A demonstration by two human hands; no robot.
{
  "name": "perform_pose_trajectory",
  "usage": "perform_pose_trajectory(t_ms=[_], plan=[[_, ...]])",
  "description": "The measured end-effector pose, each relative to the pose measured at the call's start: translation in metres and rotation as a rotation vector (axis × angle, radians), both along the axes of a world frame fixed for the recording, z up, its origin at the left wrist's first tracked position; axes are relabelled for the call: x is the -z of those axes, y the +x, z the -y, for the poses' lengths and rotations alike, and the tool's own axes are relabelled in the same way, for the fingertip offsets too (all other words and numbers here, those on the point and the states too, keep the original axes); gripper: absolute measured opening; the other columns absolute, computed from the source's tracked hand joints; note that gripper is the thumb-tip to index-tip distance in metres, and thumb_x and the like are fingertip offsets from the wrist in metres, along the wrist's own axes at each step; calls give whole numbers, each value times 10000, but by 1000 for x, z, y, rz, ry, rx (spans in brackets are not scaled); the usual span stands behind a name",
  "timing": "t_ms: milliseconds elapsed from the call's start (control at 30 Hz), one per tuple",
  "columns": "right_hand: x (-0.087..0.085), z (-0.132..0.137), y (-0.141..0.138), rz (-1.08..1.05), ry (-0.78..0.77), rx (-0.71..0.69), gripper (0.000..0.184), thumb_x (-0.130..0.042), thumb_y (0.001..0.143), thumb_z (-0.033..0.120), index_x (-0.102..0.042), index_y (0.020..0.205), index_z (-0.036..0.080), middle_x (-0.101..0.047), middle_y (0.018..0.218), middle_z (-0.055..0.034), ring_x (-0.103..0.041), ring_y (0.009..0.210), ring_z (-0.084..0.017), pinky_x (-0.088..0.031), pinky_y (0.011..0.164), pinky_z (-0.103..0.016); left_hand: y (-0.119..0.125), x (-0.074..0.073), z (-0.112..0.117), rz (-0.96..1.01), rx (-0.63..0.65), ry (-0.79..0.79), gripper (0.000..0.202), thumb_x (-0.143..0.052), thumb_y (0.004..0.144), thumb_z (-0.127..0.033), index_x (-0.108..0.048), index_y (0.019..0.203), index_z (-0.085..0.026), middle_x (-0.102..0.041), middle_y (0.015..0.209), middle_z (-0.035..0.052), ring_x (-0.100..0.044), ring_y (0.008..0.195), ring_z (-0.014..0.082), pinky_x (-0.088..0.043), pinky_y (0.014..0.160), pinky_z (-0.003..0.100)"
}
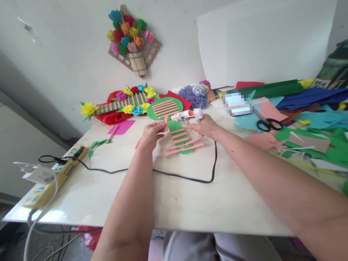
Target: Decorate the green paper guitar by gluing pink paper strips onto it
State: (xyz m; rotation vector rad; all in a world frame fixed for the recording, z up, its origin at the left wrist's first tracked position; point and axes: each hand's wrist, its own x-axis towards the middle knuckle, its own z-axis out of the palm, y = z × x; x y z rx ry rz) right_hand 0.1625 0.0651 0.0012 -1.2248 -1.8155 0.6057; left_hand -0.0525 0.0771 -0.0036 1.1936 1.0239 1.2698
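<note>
Between the fingertips of my left hand (154,135) stands a short pink paper roll (166,123), held roughly upright. My right hand (206,127) is wrapped round a white glue gun (188,115), its nozzle pointing left toward that roll. Below both hands lies a green paper piece (176,126) with several pink rolls across it in rows. Two longer pink rolls (185,147) cross its near end. Just behind, a green oval (148,110) carries more pink rolls. Another loose pink roll (137,143) lies partly hidden by my left wrist.
A black cord (180,176) loops across the table (184,206) to a power strip (60,174) at left. Scissors (269,124) and paper scraps (333,155) cover the right side. Behind are a flower-trimmed paper craft (118,105), yarn (193,96) and a dark bottle (344,64).
</note>
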Motion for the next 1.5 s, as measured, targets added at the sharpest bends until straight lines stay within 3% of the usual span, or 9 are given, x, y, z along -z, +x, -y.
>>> perform_pose_trajectory(t_ms=[233,667,1500], plan=[[-1,3,-2,-5,-4,-2,310,-655,666,397,-684,809,124,-680,694,-60,-647,703,-198,-506,621,-267,-1,0,-1,20,-3,-5,201,-716,562,-276,-660,683,-125,-587,661,39,-500,599,97,-367,496,205],[0,3,-3,24,2,-19,386,-658,662,411,-675,929,134,-688,765,-55,-646,762,-206,-514,671,-280,-1,-1,2,60,17,16,195,-699,582,-271,-638,673,-109,-575,657,42,-488,581,81,-361,478,185],[-2,8,-4,9,-81,-74,329,-675,634,378,-689,845,127,-673,698,-33,-628,704,-181,-496,642,-252,-2,0,-2,190,-16,0,161,-690,580,-226,-621,661,-105,-589,644,22,-520,565,71,-419,523,192]])
